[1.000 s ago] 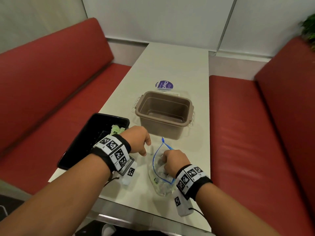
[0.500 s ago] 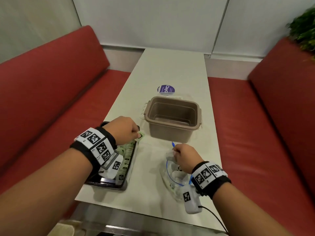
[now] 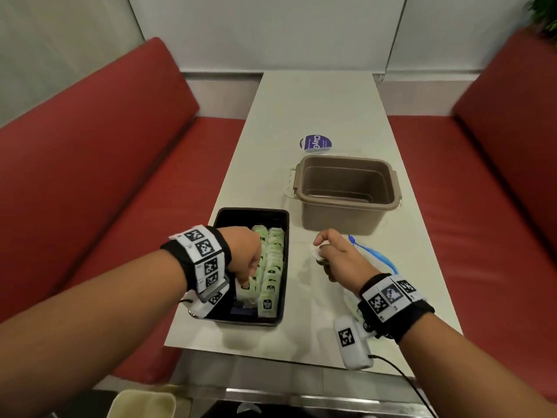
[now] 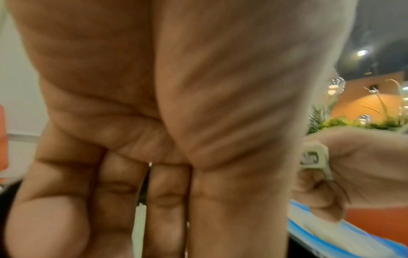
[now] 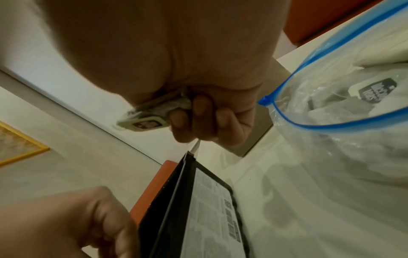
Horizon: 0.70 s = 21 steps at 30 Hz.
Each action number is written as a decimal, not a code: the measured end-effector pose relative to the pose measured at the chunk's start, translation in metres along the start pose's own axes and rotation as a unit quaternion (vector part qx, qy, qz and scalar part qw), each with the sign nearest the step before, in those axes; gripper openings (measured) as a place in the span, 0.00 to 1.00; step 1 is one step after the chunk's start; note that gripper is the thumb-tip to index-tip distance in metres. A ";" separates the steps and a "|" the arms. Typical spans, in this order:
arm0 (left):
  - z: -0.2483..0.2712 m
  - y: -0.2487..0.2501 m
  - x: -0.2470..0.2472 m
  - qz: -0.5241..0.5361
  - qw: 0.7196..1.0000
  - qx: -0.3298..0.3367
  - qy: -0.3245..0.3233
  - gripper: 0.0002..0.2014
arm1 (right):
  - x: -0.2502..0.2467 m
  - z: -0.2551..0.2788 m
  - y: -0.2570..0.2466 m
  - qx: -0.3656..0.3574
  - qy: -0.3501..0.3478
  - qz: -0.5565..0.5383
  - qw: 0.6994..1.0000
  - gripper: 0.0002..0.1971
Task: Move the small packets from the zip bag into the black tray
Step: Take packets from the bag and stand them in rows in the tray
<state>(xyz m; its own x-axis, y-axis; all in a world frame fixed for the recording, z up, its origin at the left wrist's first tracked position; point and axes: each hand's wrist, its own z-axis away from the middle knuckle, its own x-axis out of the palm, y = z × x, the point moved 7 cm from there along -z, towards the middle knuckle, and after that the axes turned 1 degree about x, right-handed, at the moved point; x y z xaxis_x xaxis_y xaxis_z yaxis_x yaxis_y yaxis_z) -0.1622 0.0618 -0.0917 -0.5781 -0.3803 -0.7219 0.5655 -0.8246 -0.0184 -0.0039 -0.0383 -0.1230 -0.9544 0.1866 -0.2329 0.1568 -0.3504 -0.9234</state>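
Note:
The black tray (image 3: 221,220) sits at the table's near left with rows of pale green packets (image 3: 272,267) standing in it. My left hand (image 3: 245,277) reaches down into the tray's near end, fingers curled on a small packet (image 3: 244,289); the left wrist view shows only a white sliver (image 4: 139,218) between the fingers. My right hand (image 3: 321,251) hovers just right of the tray, gripping another small packet (image 5: 150,115). The clear zip bag (image 5: 342,104) with its blue zip lies open on the table under my right forearm, with more packets inside.
A brown plastic tub (image 3: 346,191) stands empty just beyond the tray and bag. A round purple label (image 3: 315,143) lies farther back on the narrow white table (image 3: 316,101). Red benches (image 3: 105,176) flank both sides.
My left hand has gone from beside the bag over to the tray and down into its near end. My right hand has come out of the bag holding a packet and lifted leftward.

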 end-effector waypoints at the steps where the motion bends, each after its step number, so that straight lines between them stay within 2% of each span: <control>1: -0.004 0.005 0.004 -0.011 1.000 0.014 -0.008 0.11 | 0.004 0.002 0.000 0.007 -0.009 -0.014 1.000 0.01; 3: -0.010 0.013 0.008 -0.039 0.998 0.041 -0.020 0.11 | 0.007 0.006 0.002 0.006 -0.007 0.008 1.000 0.16; 5: -0.016 0.019 0.011 -0.069 0.996 0.054 -0.032 0.12 | 0.012 0.011 0.000 -0.008 -0.005 0.047 0.999 0.20; 8: -0.021 0.024 0.012 -0.104 0.991 0.068 -0.043 0.14 | 0.021 0.016 0.003 -0.002 0.002 0.051 0.999 0.14; 11: -0.023 0.029 0.015 -0.138 0.986 0.075 -0.060 0.16 | 0.032 0.021 -0.001 0.016 -0.018 -0.027 0.999 0.05; 13: -0.025 0.030 0.018 -0.151 0.982 0.077 -0.079 0.16 | 0.038 0.023 -0.005 0.011 -0.030 -0.052 0.998 0.04; 17: -0.039 0.024 0.038 -0.164 0.970 0.091 -0.156 0.16 | 0.038 0.024 -0.009 -0.033 -0.013 0.022 0.999 0.09; 21: -0.047 0.017 0.039 -0.125 0.974 0.095 -0.161 0.14 | 0.038 0.024 -0.010 -0.063 0.011 0.091 0.994 0.06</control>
<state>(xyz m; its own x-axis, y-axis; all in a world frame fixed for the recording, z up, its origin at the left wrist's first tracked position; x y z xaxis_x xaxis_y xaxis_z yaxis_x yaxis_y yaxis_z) -0.1472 0.0523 -0.1526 -0.8559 -0.2446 -0.4556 0.2819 -0.9593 -0.0146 -0.0476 -0.0501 -0.1148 -0.9021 0.1510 -0.4042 0.3575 -0.2633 -0.8960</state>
